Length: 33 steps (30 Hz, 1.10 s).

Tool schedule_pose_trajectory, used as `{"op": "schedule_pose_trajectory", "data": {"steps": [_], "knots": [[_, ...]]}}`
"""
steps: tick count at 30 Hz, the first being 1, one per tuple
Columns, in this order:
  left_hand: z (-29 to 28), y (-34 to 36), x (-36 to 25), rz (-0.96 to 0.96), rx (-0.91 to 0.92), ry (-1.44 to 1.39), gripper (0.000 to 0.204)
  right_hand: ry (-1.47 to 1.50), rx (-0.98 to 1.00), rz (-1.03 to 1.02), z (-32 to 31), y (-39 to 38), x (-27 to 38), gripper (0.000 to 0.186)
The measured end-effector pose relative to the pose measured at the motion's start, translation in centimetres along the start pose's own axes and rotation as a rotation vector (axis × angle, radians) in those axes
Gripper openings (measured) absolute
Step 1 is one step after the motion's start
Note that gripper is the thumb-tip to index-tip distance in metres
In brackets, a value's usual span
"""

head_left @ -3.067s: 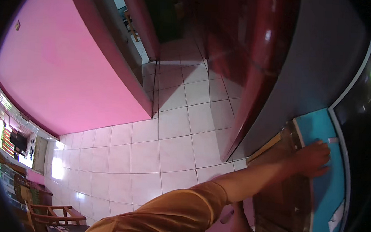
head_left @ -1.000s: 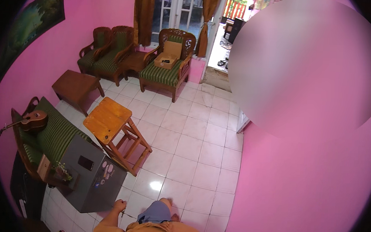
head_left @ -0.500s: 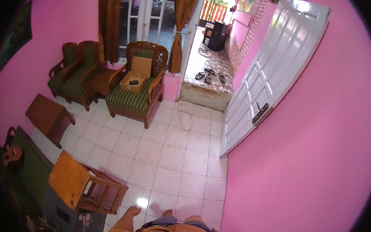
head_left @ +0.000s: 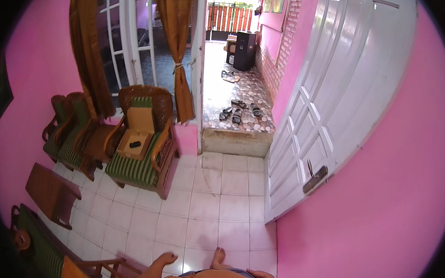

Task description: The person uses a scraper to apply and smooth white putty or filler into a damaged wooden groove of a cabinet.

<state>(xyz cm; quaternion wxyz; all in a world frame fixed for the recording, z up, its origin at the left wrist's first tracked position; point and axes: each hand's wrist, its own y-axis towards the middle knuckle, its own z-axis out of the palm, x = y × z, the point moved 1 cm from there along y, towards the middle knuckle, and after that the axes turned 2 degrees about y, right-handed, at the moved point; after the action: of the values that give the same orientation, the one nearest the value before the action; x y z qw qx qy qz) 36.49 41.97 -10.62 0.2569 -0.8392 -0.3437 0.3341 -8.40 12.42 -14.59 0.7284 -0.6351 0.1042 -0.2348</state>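
Observation:
My left hand hangs at the lower edge beside my thigh, above the white tiled floor. It touches no object that I can see, and its fingers are too small and turned away to make out. Beside my body on the other side, my right hand shows only in part, close to my shorts; its fingers are mostly hidden. One bare foot is on the tiles between them. Nearest my left arm is a wooden stool, cut off by the lower edge. To the right stands an open white door with a metal handle.
Ahead, a raised step leads through the doorway to a pebble-patterned porch with several sandals and a black cabinet. Left of it, a green-striped armchair holds an open cardboard box. A low wooden table and a green sofa stand left.
I have moved forward toward the doorway. The armchair, door and porch appear larger and nearer, while the stool has slipped toward the lower edge. My feet have shifted in a step.

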Motion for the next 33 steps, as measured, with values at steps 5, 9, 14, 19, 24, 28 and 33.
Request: {"op": "schedule_pose_trajectory", "data": {"steps": [5,9,14,19,24,28,33], "knots": [[0.1,-1.9,7.9,-0.028,0.166,0.361,0.06,-0.16,-0.003,0.005,-4.7,-1.8,10.7,0.074],[-2.6,-0.9,8.1,-0.406,0.157,-0.109,0.057,-0.212,-0.026,0.04,-9.1,-1.9,18.0,0.076],[-7.6,11.7,3.1,-0.249,0.167,-0.059,0.054,-0.25,-0.09,0.052,-13.8,-2.0,29.8,0.079],[-19.9,33.1,-7.3,-0.356,0.155,-0.308,0.061,-0.368,-0.255,-0.024,-19.3,-2.4,42.0,0.081],[-38.2,51.8,-19.1,-0.108,-0.259,-0.313,0.044,-0.418,-0.35,-0.185,-23.7,-3.4,58.4,0.08],[-49.4,61.6,-30.4,0.073,-0.226,-0.522,0.043,-0.724,-0.39,-0.331,-27.3,0.4,65.6,0.066],[-53.9,66.9,-35.2,-0.037,-0.075,-0.019,0.053,-0.531,-0.436,-0.313,-33.8,1.2,78.7,0.083]]}}
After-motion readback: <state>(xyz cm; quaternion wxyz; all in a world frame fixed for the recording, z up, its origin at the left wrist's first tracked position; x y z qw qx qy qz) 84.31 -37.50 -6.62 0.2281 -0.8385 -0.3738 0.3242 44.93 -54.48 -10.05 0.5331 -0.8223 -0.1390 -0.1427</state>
